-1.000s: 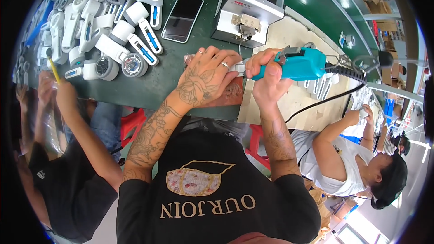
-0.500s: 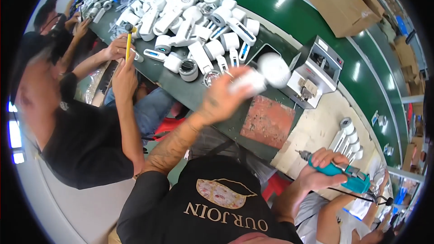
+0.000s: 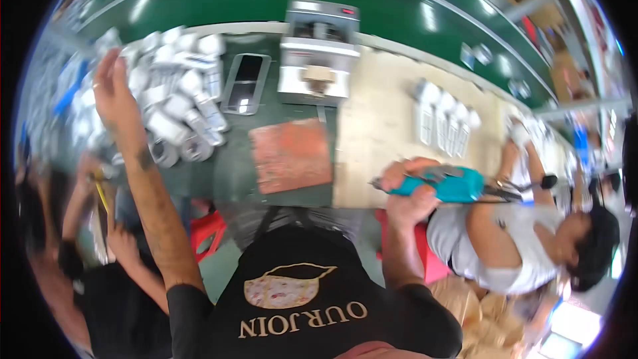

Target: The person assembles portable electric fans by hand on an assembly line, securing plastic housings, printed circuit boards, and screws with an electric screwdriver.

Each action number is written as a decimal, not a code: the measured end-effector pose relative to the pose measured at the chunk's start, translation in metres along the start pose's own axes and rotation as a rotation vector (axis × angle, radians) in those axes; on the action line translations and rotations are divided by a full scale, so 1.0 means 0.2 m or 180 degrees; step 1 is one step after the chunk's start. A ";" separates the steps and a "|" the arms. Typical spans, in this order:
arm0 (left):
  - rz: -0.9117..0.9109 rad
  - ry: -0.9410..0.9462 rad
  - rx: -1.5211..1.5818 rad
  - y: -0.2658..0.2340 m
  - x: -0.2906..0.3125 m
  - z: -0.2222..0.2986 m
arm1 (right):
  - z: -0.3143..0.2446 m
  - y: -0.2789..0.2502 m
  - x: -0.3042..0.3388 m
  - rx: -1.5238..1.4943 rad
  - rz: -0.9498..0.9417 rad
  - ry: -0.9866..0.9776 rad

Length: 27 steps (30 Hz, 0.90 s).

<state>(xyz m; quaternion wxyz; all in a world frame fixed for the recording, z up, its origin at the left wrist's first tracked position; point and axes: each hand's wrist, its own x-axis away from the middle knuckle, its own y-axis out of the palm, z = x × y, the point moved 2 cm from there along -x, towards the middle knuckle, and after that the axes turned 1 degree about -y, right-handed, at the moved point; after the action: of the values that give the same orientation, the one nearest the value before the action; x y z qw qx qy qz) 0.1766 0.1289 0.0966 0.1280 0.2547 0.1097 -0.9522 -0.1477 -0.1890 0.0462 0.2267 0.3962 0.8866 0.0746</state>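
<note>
1. Green workbench (image 3: pixel 232 179) spreads below both hands, a rust-red mat (image 3: pixel 291 155) between them.
2. Left hand (image 3: pixel 116 96), open and now empty, reaches over the pile of white parts (image 3: pixel 179 103); earlier it held one.
3. Right hand (image 3: pixel 409 189) stays clenched around the teal power screwdriver (image 3: pixel 445 185).

Phone (image 3: pixel 243 83), red mat (image 3: pixel 292 155), grey machine (image 3: pixel 318 50)

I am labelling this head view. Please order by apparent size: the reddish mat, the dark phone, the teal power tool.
1. Reddish mat, clearly largest.
2. Teal power tool, held in the right hand; partly covered and nearer the camera, so unsure against the phone.
3. Dark phone, similar length, narrower.
</note>
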 end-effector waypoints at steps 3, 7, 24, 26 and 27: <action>-0.2026 0.0114 0.0082 0.59 0.61 0.51 | -0.05 -0.04 0.02 0.0027 -0.0142 -0.0063; -0.3352 0.0579 0.0477 1.37 1.31 0.58 | -0.12 -0.09 0.07 0.0212 -0.0029 -0.0172; -0.2973 0.1173 0.0458 0.97 1.17 0.57 | -0.10 -0.16 0.04 0.0176 0.0059 0.0259; -0.3063 0.1156 0.0282 0.79 1.09 0.54 | -0.11 -0.06 0.00 0.0135 -0.0175 0.0143; -0.3112 0.1291 -0.0051 0.71 1.07 0.51 | -0.11 -0.01 -0.01 0.0026 -0.0256 0.0203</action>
<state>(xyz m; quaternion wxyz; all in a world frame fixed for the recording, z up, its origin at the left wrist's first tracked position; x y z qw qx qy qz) -0.0057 -0.0734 0.0522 -0.3528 0.3518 0.2456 -0.8315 -0.1578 -0.1917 0.0655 0.1995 0.3586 0.9089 0.0744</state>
